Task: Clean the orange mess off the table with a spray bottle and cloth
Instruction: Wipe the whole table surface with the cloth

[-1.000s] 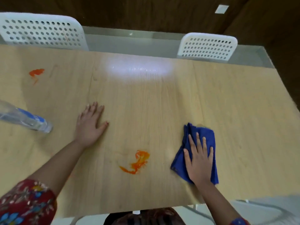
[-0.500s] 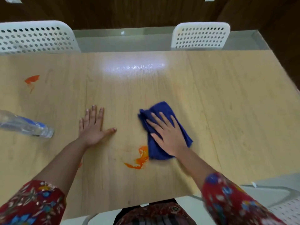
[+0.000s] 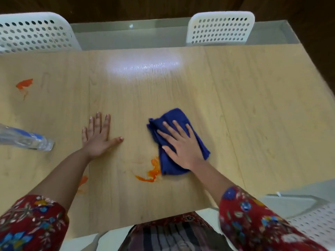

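Observation:
A folded blue cloth (image 3: 171, 122) lies on the wooden table (image 3: 253, 115), pressed flat under my right hand (image 3: 183, 147). Its near left edge touches an orange smear (image 3: 151, 172). A second orange smear (image 3: 24, 84) is at the far left, and a small faint orange mark (image 3: 83, 180) shows beside my left forearm. My left hand (image 3: 97, 134) rests flat on the table with fingers spread, holding nothing. A clear spray bottle with a blue label (image 3: 27, 140) lies on its side at the left edge, left of my left hand.
Two white perforated chairs (image 3: 34, 33) (image 3: 220, 29) stand at the table's far side. Another white perforated seat (image 3: 311, 223) is at the near right. The table's near edge runs just in front of my lap.
My right hand slid the cloth from the right to the middle, up against the near orange smear. My left hand stayed flat in place. The view shifted slightly.

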